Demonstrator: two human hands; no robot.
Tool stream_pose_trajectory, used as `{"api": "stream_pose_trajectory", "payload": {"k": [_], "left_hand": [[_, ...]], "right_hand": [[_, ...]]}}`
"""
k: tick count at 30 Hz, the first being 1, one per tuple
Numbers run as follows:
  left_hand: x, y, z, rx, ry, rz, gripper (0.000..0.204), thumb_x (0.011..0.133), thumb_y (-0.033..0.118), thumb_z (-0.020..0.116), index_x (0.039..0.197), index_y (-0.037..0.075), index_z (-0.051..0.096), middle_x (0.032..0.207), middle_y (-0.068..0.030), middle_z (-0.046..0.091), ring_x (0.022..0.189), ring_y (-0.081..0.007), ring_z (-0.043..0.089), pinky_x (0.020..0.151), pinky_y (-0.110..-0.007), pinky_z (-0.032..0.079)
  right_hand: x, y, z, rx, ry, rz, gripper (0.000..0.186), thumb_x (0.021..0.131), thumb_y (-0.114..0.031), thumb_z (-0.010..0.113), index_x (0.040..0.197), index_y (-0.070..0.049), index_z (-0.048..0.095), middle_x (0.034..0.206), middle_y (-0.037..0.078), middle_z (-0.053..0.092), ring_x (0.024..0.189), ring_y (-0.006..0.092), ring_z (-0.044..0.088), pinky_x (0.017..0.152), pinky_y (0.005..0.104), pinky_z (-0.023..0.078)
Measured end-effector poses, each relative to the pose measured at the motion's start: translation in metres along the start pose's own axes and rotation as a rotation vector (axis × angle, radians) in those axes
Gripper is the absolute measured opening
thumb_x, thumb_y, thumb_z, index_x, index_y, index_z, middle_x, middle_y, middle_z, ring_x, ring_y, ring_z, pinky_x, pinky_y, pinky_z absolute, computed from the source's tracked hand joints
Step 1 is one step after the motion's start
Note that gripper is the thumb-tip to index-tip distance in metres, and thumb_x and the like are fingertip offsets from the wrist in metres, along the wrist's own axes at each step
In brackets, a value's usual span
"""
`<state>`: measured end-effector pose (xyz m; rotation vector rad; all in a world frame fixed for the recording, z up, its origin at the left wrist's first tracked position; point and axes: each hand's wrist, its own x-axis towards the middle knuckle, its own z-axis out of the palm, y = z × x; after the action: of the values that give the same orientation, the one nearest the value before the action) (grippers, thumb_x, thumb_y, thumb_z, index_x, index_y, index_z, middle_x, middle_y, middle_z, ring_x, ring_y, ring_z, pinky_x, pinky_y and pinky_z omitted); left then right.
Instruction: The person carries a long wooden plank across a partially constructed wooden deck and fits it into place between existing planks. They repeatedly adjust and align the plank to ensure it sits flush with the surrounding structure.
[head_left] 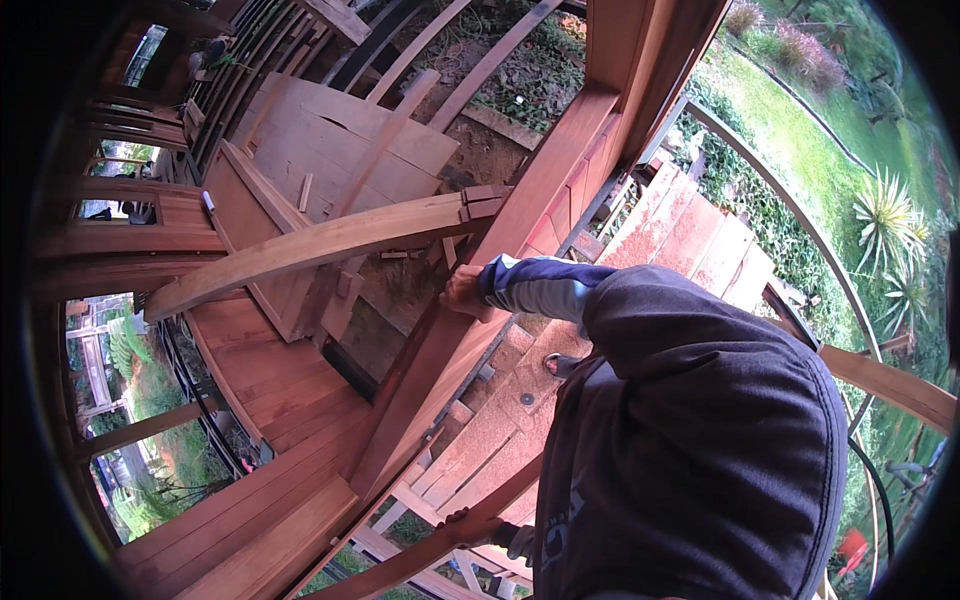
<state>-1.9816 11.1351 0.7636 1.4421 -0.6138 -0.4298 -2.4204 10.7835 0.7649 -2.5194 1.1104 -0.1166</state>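
Gripping a wooden plank [420,560] near the reddish beam [415,380], the left hand [470,526] is closed; the right hand [464,291] curls over that beam. The plank seems stiff, weighty, best held mid-length.

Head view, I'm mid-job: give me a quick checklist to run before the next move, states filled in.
1. Right hand on the long reddish beam: ok, in contact with it.
2. Left hand on the reddish board: ok, fingers around it.
3. Both ends of that board in sight: not ok, neither shows.
4. Planks underfoot clean: not ok, reddish dust lies on them.
5. Both feet planted: cannot tell, only one foot partly shows.
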Motion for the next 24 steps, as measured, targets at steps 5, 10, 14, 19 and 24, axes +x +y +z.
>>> {"api": "stream_pose_trajectory", "payload": {"k": [5, 10, 14, 19, 24], "left_hand": [[-0.008, 0.002, -0.015, 0.0, 0.02, 0.001, 0.054, 0.089, 0.051, 0.041, 0.116, 0.006, 0.053, 0.089, -0.0062, 0.058, 0.072, -0.0146, 0.058, 0.064, -0.031, 0.05], [-0.001, -0.022, -0.053, 0.023, 0.061, -0.132, 0.06, 0.084, 0.06, 0.042, 0.118, 0.011, 0.053, 0.086, -0.0051, 0.057, 0.075, -0.0143, 0.058, 0.068, -0.034, 0.049], [-0.006, -0.043, -0.081, 0.042, 0.108, -0.25, 0.062, 0.08, 0.063, 0.043, 0.118, 0.015, 0.052, 0.08, -0.0039, 0.054, 0.074, -0.0145, 0.056, 0.07, -0.035, 0.047], [-0.045, 0.044, 0.018, -0.014, 0.201, -0.09, 0.036, 0.087, 0.031, 0.048, 0.112, 0.004, 0.046, 0.072, -0.0045, 0.049, 0.057, -0.0169, 0.049, 0.054, -0.031, 0.046], [-0.035, 0.023, -0.024, 0.133, 0.063, -0.07, 0.044, 0.083, 0.029, 0.05, 0.118, 0.004, 0.04, 0.077, -0.0055, 0.048, 0.06, -0.0169, 0.049, 0.055, -0.031, 0.046]], "right_hand": [[0.002, -0.001, 0.005, 0.03, -0.011, 0.033, 0.046, 0.049, -0.022, 0.073, 0.087, -0.003, 0.056, 0.078, 0.015, 0.064, 0.081, 0.0345, 0.064, 0.069, 0.0417, 0.052], [-0.015, 0.001, -0.022, 0.035, -0.028, -0.054, 0.069, 0.061, -0.045, 0.075, 0.113, -0.006, 0.052, 0.11, 0.018, 0.059, 0.11, 0.0334, 0.055, 0.091, 0.0556, 0.04], [-0.048, 0.071, -0.024, 0.041, -0.047, 0.154, 0.069, 0.085, -0.063, 0.044, 0.13, -0.01, 0.043, 0.125, 0.016, 0.052, 0.121, 0.033, 0.047, 0.103, 0.0591, 0.028], [-0.111, 0.145, -0.062, -0.13, 0.096, 0.494, 0.05, 0.093, -0.049, 0.037, 0.099, -0.007, 0.062, 0.091, 0.013, 0.063, 0.1, 0.0302, 0.057, 0.091, 0.0497, 0.038], [-0.127, 0.185, -0.123, -0.29, 0.537, 0.545, 0.044, 0.098, -0.041, 0.03, 0.107, -0.009, 0.059, 0.114, 0.013, 0.059, 0.11, 0.0272, 0.053, 0.095, 0.0492, 0.036]]}}
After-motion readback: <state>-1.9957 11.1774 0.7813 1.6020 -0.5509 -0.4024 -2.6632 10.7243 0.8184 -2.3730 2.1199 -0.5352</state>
